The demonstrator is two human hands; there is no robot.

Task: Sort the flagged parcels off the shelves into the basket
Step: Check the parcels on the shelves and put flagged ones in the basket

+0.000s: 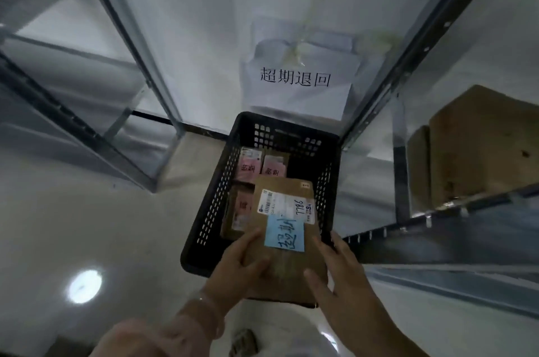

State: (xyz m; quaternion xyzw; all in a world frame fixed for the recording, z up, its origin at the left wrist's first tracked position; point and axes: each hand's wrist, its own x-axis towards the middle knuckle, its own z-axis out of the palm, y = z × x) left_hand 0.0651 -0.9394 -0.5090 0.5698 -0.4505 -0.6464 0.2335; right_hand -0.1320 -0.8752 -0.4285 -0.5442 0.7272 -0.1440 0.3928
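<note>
Parcel [288, 269] "7786"; wall sign [294, 79] "超期退回"

In your grip, the flat brown cardboard parcel [287, 266] carries a pale-blue paper note [284, 232]; beyond it, the black perforated plastic basket [210, 211] holds pink-labelled brown parcels [248, 167].

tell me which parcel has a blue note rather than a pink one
The brown parcel between the left hand and right hand, over the near rim of the basket: its note is blue; the parcels lying in it carry pink ones.
</note>
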